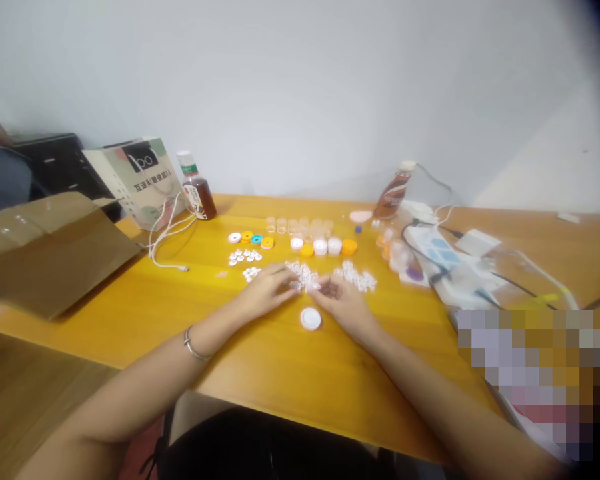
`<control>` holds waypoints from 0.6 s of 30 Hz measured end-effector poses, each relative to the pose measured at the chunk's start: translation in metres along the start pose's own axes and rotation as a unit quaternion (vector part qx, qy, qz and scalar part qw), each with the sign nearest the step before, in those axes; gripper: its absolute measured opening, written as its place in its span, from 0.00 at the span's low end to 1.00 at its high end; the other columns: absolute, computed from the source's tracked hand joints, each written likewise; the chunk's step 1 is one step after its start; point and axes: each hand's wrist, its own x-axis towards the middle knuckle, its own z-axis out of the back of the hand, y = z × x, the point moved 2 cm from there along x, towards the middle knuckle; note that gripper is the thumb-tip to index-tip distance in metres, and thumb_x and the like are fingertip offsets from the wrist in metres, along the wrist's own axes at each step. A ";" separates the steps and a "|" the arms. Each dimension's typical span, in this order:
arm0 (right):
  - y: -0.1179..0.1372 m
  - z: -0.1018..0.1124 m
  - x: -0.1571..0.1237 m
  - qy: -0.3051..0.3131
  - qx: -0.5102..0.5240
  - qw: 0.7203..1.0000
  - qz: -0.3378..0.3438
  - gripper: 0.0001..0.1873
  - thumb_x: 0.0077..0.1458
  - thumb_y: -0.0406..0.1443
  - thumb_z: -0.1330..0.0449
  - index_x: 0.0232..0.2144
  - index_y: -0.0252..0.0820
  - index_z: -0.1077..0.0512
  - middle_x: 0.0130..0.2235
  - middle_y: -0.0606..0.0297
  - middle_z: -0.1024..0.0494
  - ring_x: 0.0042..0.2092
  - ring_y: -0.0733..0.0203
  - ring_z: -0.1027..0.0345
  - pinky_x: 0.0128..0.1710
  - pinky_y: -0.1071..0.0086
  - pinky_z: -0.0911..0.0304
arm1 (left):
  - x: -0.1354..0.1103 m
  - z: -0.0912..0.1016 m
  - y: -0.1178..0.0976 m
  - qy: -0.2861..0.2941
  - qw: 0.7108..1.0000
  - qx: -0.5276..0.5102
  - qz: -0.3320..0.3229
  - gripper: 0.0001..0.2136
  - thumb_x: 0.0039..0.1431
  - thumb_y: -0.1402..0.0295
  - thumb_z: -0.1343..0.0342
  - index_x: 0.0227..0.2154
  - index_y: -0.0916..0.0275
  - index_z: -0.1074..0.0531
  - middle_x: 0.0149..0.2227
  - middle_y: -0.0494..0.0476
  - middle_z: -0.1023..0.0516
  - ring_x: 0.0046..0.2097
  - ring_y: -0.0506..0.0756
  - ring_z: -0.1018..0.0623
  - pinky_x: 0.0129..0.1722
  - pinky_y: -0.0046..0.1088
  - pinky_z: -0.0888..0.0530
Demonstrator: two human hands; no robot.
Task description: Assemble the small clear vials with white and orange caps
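Bench: the yellow wooden bench [130,313] carries everything mid-surface.
Left hand: the left hand [269,289] lies in from the near edge, fingertips at the heap.
Right hand: the right hand [344,303] mirrors it, equally close.
Heap: the heap of small white plastic pieces [304,272] lies just beyond both hands' fingers, touching them.
Cap: the white round plastic cap [311,319] lies flat between the hands, toward the near edge.
Fingers: curled inward; whether they are clamped on a piece, I cannot tell.

A cap [311,319] lies mid-worktop [280,373], small pieces [355,277] just behind it, a bag [140,180] at the far left corner
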 end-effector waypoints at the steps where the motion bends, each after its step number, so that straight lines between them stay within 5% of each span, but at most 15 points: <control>1: 0.001 0.000 -0.001 0.000 -0.011 1.000 -0.003 0.08 0.41 0.38 0.38 0.23 0.41 0.33 0.25 0.70 0.28 0.29 0.65 0.34 0.34 0.69 0.37 | 0.000 -0.001 0.001 -0.002 1.000 0.006 -0.004 0.08 0.57 0.66 0.48 0.37 0.63 0.29 0.34 0.57 0.30 0.38 0.54 0.29 0.39 0.29 0.32; 8: 0.007 0.004 -0.002 -0.026 -0.055 0.998 -0.015 0.07 0.45 0.39 0.42 0.23 0.41 0.31 0.25 0.69 0.27 0.30 0.64 0.33 0.36 0.69 0.38 | 0.002 -0.004 0.005 -0.024 1.000 0.009 -0.017 0.04 0.56 0.70 0.48 0.33 0.64 0.30 0.31 0.55 0.29 0.34 0.52 0.29 0.35 0.27 0.33; 18: 0.001 0.000 -0.005 0.002 0.106 0.990 -0.095 0.12 0.40 0.38 0.36 0.24 0.41 0.36 0.24 0.70 0.24 0.25 0.69 0.33 0.31 0.72 0.39 | 0.002 -0.001 0.006 -0.022 0.999 -0.035 0.006 0.03 0.55 0.74 0.49 0.29 0.64 0.31 0.29 0.54 0.30 0.33 0.51 0.30 0.35 0.26 0.33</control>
